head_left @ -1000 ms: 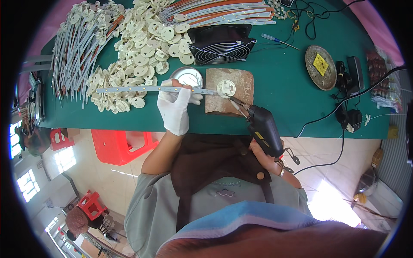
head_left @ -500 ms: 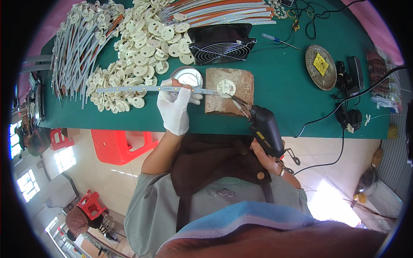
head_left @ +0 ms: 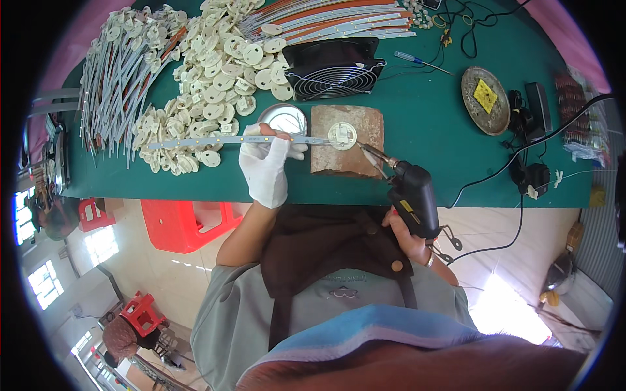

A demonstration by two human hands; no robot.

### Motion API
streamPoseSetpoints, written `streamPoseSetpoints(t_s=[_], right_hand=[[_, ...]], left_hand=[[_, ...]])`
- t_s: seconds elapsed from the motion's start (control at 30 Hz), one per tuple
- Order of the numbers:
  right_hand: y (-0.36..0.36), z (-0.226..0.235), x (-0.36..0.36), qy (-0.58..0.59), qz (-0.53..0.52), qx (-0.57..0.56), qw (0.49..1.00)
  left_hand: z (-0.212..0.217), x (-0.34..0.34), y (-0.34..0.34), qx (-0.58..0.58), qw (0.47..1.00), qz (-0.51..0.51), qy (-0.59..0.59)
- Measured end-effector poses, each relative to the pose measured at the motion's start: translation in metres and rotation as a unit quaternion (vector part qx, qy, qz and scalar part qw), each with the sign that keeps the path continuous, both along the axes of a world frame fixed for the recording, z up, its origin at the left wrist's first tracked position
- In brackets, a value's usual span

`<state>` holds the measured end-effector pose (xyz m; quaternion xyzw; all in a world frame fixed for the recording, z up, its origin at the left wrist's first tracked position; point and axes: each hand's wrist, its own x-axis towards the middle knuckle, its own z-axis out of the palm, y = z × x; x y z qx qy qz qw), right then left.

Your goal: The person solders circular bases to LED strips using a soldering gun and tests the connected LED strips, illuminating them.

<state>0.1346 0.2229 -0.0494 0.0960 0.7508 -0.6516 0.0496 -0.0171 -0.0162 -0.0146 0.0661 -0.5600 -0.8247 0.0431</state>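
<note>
My left hand [head_left: 266, 166], in a white glove with bare fingertips, pinches a thin white LED strip [head_left: 222, 140]. The strip's right end meets a round cream disc [head_left: 342, 135] lying on a reddish brick [head_left: 326, 163]. My bare right hand [head_left: 405, 236] grips a black gun-shaped soldering iron [head_left: 416, 199] from below. The iron's tip points up and left, just right of the disc and apart from it. Behind my left fingers stands a shallow round metal tin [head_left: 287, 118], partly hidden by the glove.
A heap of cream discs [head_left: 218, 85] and bundled strips [head_left: 114, 85] covers the far left. A black fan [head_left: 332, 68] stands behind the brick. Right of it lie a screwdriver [head_left: 420, 63] and an oval dish [head_left: 479, 120] with a yellow sponge [head_left: 484, 96]. A black cable [head_left: 495, 176] loops at right.
My right hand has drawn the soldering iron's tip back to the right, off the disc. The left hand still holds the strip at the disc, nearly unmoved.
</note>
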Motion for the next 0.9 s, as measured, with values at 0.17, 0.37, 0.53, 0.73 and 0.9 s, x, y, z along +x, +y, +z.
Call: streamPoseSetpoints(t_s=[0.17, 0.37, 0.53, 0.73, 0.9], right_hand=[[-0.005, 0.024, -0.010, -0.005, -0.030, -0.068, 0.997], [-0.008, 0.029, -0.022, 0.007, -0.044, -0.117, 0.992], [-0.006, 0.025, -0.022, -0.006, -0.079, -0.140, 0.987], [-0.002, 0.028, -0.026, 0.012, -0.115, -0.154, 0.981], [0.001, 0.027, -0.024, 0.033, -0.110, -0.198, 0.973]], left_hand=[[0.004, 0.012, 0.005, -0.038, 0.996, -0.001, 0.083], [0.008, 0.010, 0.008, -0.244, 0.951, -0.024, 0.188], [0.017, 0.005, 0.025, -0.175, 0.974, -0.065, 0.131], [0.016, 0.011, 0.051, -0.151, 0.981, -0.063, 0.102], [0.015, 0.011, 0.052, -0.119, 0.986, -0.087, 0.078]])
